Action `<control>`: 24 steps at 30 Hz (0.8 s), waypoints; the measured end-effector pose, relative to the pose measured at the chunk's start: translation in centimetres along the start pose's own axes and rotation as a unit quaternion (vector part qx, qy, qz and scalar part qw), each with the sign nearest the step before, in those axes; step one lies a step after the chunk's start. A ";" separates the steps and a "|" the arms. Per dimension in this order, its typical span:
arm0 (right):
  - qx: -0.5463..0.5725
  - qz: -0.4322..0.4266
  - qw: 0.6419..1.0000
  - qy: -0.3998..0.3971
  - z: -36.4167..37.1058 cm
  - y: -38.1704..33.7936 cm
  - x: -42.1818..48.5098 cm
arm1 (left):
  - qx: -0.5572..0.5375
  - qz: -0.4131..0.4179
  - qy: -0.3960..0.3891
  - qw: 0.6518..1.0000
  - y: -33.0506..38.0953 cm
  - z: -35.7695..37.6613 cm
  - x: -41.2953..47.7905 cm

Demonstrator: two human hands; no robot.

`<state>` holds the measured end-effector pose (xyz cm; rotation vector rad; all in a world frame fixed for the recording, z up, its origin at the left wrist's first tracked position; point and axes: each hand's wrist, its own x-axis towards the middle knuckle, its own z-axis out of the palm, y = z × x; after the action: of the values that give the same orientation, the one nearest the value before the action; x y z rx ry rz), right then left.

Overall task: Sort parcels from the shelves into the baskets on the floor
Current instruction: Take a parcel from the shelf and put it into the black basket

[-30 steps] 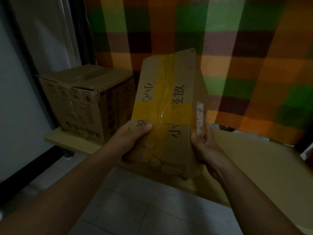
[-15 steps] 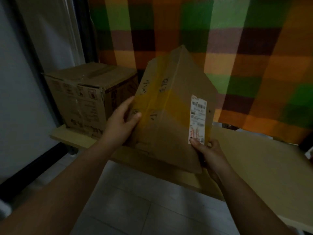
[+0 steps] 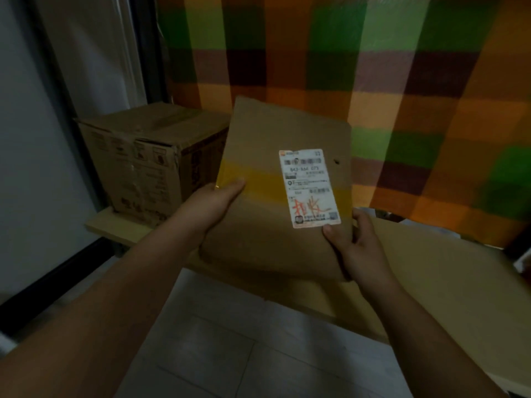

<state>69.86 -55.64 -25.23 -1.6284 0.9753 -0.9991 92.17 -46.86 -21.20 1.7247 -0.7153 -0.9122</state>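
The left hand (image 3: 214,205) grips the left edge of a flat brown cardboard parcel (image 3: 273,248) banded with yellow tape, its fingers hidden behind. The right hand (image 3: 355,249) pinches the lower right corner, fingers (image 3: 333,234) just under a white shipping label (image 3: 310,188). Left of them, a larger brown cardboard box (image 3: 149,162) sits on a pale wooden shelf (image 3: 115,229).

The parcel (image 3: 275,193) is between both hands, before the shelf (image 3: 448,282); a box (image 3: 149,159) sits left.
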 end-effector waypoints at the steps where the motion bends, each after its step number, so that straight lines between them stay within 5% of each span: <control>1: -0.008 -0.004 1.000 -0.006 -0.2 -0.4 0.1 | -0.005 -0.019 -0.002 1.000 0.0 -0.2 0.2; 9: -0.038 -0.003 0.999 -0.037 -1.4 -1.7 0.3 | -0.030 -0.075 -0.039 0.996 -0.8 0.7 -0.3; 18: 0.007 -0.030 0.999 -0.027 -1.7 -1.2 0.0 | -0.070 0.098 -0.063 0.991 -1.3 0.3 0.0; 24: 0.013 -0.069 0.997 -0.009 -1.7 -1.4 0.0 | -0.104 0.130 -0.070 0.984 -1.8 0.1 0.2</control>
<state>68.43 -55.88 -23.55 -1.6988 0.8436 -1.0845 92.28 -46.56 -22.98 1.3569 -0.8824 -0.8964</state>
